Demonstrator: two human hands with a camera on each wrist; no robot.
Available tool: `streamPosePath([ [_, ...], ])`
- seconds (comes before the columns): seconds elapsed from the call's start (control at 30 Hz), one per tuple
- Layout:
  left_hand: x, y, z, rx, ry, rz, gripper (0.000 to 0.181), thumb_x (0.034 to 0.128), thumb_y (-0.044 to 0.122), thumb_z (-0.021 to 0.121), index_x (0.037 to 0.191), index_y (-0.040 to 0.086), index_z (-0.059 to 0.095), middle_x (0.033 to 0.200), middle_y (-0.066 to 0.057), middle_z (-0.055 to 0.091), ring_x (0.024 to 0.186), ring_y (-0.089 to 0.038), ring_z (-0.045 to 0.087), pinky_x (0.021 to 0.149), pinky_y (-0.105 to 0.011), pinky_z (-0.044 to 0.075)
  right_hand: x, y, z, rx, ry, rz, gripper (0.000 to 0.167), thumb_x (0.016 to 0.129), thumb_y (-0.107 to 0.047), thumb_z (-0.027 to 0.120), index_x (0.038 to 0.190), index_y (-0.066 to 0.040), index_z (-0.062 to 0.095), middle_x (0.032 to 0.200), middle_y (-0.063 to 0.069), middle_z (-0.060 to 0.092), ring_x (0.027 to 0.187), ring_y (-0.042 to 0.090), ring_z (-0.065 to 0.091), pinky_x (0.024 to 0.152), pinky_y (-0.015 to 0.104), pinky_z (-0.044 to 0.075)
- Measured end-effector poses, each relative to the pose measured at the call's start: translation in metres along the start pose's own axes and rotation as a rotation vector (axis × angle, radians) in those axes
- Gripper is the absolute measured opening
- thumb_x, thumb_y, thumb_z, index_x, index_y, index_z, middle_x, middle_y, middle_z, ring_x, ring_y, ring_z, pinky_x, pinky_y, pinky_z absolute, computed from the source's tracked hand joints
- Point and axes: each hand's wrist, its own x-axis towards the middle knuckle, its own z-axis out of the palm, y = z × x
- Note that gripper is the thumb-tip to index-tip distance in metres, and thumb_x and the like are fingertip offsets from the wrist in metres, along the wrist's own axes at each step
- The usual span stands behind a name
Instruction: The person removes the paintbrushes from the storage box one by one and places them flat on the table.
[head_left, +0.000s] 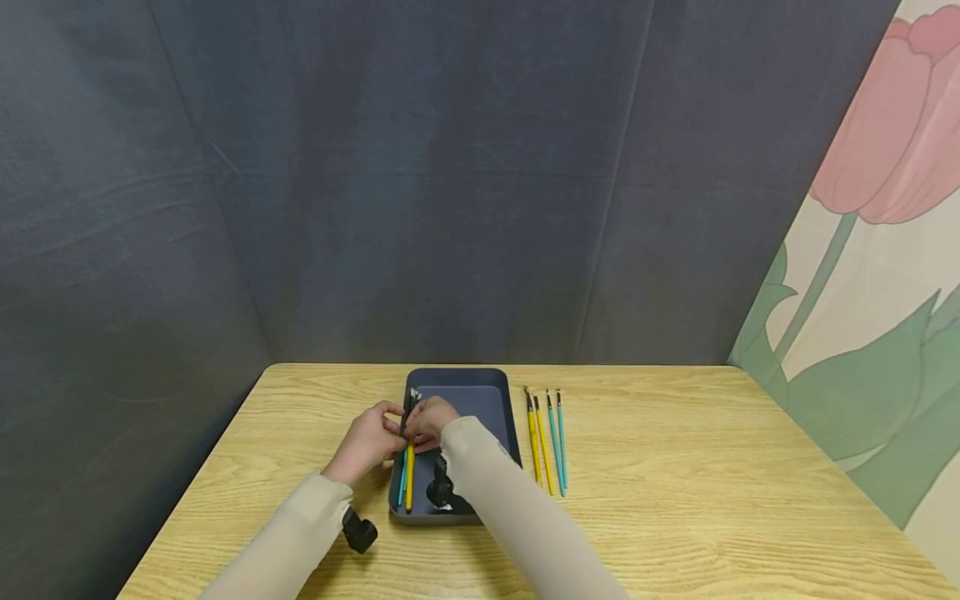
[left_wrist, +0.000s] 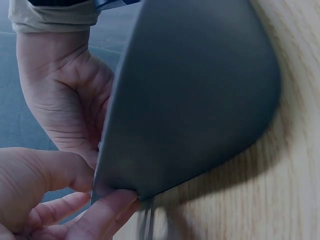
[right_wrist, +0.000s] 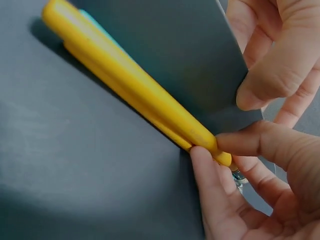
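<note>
A dark grey rectangular tray [head_left: 480, 407] lies on the table. Along its left side are yellow-handled paintbrushes [head_left: 409, 479] and a teal-handled paintbrush [head_left: 402, 479]. My right hand [head_left: 432, 419] reaches over the tray and pinches a thick yellow paintbrush [right_wrist: 135, 80] between thumb and fingers. Another yellow handle lies against it, with teal showing behind. My left hand [head_left: 369, 442] grips the tray's left edge, its thumb bent over the wall in the right wrist view. The hands partly cover the upper ends of these brushes.
Right of the tray, several yellow [head_left: 542, 442] and teal paintbrushes [head_left: 561, 442] lie side by side on the wooden table [head_left: 675, 467]. A dark curtain [head_left: 450, 183] hangs behind the table and along its left. A wall with a painted tulip [head_left: 877, 142] stands at right.
</note>
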Motion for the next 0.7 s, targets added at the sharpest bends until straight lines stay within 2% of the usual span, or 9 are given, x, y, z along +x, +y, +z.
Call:
streamPosePath([
  [0.07,0.000,0.000,0.000,0.002,0.002,0.006,0.050,0.0757,-0.007,0.066,0.124,-0.001,0.054,0.093,-0.015,0.061,0.072,-0.020,0.062,0.063,-0.033,0.056,0.012,0.004,0.000,-0.015,-0.015,0.004,0.010,0.078,0.009,0.069,0.081,0.000,0.065,0.077,0.014,0.061,0.066,0.025,0.064,0.061,0.039,0.059],
  [0.17,0.001,0.000,0.000,0.007,0.004,0.017,0.050,0.0747,-0.008,0.065,0.123,-0.002,0.054,0.093,-0.016,0.061,0.071,-0.020,0.062,0.062,-0.032,0.056,0.018,0.006,0.000,-0.033,-0.031,0.005,0.009,0.078,0.009,0.068,0.081,0.000,0.065,0.076,0.014,0.062,0.065,0.025,0.065,0.060,0.039,0.059],
  [0.3,0.002,-0.001,0.000,0.007,0.007,0.020,0.051,0.0743,-0.009,0.065,0.123,-0.001,0.054,0.093,-0.015,0.060,0.072,-0.020,0.061,0.061,-0.031,0.055,0.003,-0.001,-0.002,-0.054,-0.014,-0.010,0.007,0.080,0.008,0.065,0.084,0.003,0.066,0.072,0.011,0.061,0.063,0.022,0.062,0.069,0.040,0.060],
  [0.47,0.002,0.000,-0.001,0.005,0.009,0.015,0.050,0.0747,-0.009,0.065,0.123,-0.001,0.054,0.092,-0.015,0.059,0.072,-0.020,0.060,0.061,-0.031,0.056,-0.015,-0.006,-0.003,-0.085,0.011,-0.042,0.006,0.082,0.007,0.063,0.082,0.001,0.065,0.067,0.004,0.053,0.062,0.018,0.058,0.074,0.040,0.059],
  [0.7,0.000,0.000,-0.001,0.012,0.006,0.012,0.049,0.0753,-0.010,0.065,0.123,-0.002,0.054,0.093,-0.016,0.058,0.073,-0.021,0.060,0.062,-0.033,0.056,-0.021,-0.008,-0.004,-0.084,0.014,-0.047,0.009,0.084,0.008,0.064,0.093,0.007,0.066,0.070,0.006,0.055,0.066,0.021,0.061,0.080,0.042,0.058],
])
